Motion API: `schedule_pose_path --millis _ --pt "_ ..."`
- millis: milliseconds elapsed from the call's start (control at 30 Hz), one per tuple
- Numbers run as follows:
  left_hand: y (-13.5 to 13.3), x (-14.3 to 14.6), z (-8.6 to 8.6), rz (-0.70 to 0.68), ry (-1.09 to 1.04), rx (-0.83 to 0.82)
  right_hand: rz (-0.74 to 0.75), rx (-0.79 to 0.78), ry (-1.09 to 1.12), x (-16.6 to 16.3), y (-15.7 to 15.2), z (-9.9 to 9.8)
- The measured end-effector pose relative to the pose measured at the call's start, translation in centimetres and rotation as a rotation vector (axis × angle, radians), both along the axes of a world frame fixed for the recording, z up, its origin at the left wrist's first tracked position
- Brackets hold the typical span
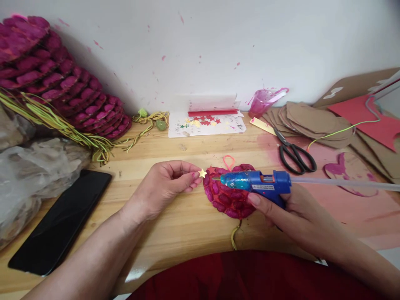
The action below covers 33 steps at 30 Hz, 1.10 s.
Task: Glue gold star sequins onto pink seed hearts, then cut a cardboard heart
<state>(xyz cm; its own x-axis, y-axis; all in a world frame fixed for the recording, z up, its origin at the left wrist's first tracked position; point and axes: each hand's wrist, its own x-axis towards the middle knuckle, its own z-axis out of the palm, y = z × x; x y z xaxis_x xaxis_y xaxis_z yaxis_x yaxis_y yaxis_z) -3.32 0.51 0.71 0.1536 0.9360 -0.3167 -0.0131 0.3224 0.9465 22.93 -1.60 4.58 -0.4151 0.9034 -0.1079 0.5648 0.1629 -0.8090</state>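
My left hand (167, 184) pinches a small gold star (203, 173) between thumb and fingertips, just left of a pink-red studded heart ornament (233, 200) lying on the wooden table (175, 225). My right hand (290, 210) is wrapped round a blue glue gun (259, 183), held level over the heart. Its nozzle points left, almost touching the star. A clear glue stick (343, 183) sticks out of the gun's back to the right. A red star sits on the heart's top left.
A black phone (62, 221) lies at the left near plastic bags (28, 175). Stacked pink hearts (62, 87) with yellow-green cords fill the back left. A star sheet (206, 123), pink cup (262, 102), black scissors (295, 154) and cardboard hearts (315, 121) lie behind.
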Motion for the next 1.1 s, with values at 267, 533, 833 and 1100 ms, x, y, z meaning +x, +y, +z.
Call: schedule_pose_path --millis 267,533,833,1100 --pt "-0.4 0.5 -0.1 -0.038 -0.072 0.001 -0.178 -0.175 0.090 -0.5 0.4 -0.4" --pt "-1.4 1.0 0.5 -0.117 -0.076 0.035 -0.268 -0.329 0.303 -2.8 1.1 0.0" --pt "-2.1 1.5 0.7 -0.194 -0.151 0.044 -0.236 -0.349 0.360 -4.8 -0.1 0.1" --pt "-2.3 1.6 1.2 -0.192 -0.178 0.023 -0.194 -0.274 0.306 -5.1 -0.6 0.7"
